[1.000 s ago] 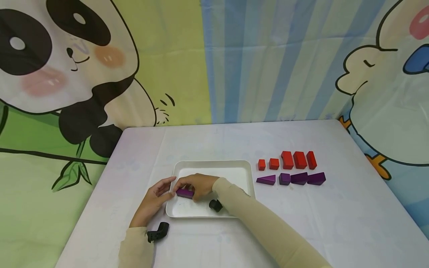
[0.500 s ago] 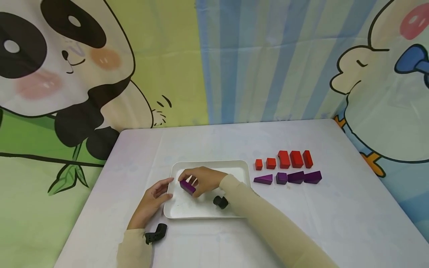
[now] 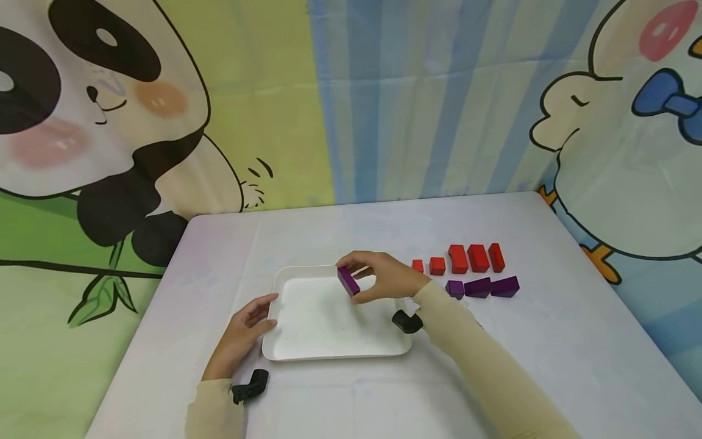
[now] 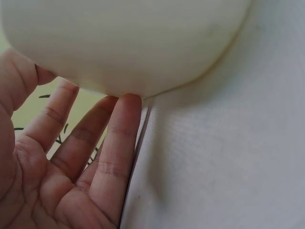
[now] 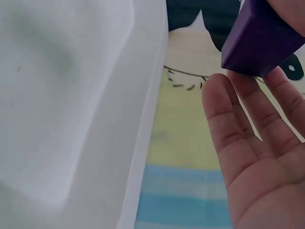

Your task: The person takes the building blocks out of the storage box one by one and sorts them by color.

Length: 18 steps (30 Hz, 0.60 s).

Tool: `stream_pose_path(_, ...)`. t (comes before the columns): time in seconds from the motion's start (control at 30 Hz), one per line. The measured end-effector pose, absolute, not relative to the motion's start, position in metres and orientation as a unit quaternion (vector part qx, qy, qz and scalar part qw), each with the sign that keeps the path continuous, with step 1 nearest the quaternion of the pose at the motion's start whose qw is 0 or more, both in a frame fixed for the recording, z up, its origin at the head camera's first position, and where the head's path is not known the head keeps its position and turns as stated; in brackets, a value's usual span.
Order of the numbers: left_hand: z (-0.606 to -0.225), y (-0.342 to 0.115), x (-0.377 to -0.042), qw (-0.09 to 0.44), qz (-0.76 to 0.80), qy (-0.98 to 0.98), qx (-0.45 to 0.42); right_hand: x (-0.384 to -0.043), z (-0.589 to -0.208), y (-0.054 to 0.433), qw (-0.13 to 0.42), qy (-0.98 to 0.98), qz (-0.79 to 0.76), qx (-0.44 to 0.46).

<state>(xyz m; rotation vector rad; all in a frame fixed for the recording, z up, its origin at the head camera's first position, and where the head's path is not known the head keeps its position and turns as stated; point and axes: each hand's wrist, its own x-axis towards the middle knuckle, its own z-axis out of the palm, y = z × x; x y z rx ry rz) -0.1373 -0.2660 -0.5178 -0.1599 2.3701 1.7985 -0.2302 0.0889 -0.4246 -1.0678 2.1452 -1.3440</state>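
Note:
My right hand (image 3: 386, 277) pinches a purple oblong block (image 3: 348, 281) between thumb and fingers, above the far right part of a white rectangular tray (image 3: 334, 353). In the right wrist view this purple block (image 5: 259, 40) sits at the fingertips, off to the side of the tray wall (image 5: 138, 124). My left hand (image 3: 241, 335) rests at the tray's left edge. Its fingers (image 4: 114, 143) are fairly straight in the left wrist view, with the tips touching the outside of the tray (image 4: 114, 52). No block lies in the visible part of the tray.
Right of the tray, several red blocks (image 3: 478, 258) stand in a row. Before them is a row of purple blocks (image 3: 478, 288), partly hidden behind the right arm. A white-covered table (image 3: 351, 402) bears everything, and a cartoon-printed curtain (image 3: 384, 103) hangs behind it.
My right hand has lifted the purple block from the tray's left side and carried it right and away from me. The left hand stays at the tray edge. The head view has shifted slightly.

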Motion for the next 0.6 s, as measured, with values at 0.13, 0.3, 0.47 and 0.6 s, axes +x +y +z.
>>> stream_pose_path(0.13,-0.518,-0.265,-0.138,0.080,0.600,0.794,-0.051,-0.226,-0.420,0.119,0.178,0.757,-0.511,-0.366)
stream_pose_path(0.3,-0.519,-0.266,-0.137,0.081,0.598,0.796,-0.051,-0.221,-0.415,0.155,0.140,0.779,-0.507,-0.341)
stream_pose_path(0.47,-0.519,-0.265,-0.137,0.085,0.597,0.796,-0.053,-0.216,-0.410,0.194,0.116,0.804,-0.500,-0.301)
stream_pose_path(0.6,-0.519,-0.265,-0.137,0.084,0.600,0.794,-0.054,-0.212,-0.406,0.226,0.088,0.823,-0.481,-0.288)
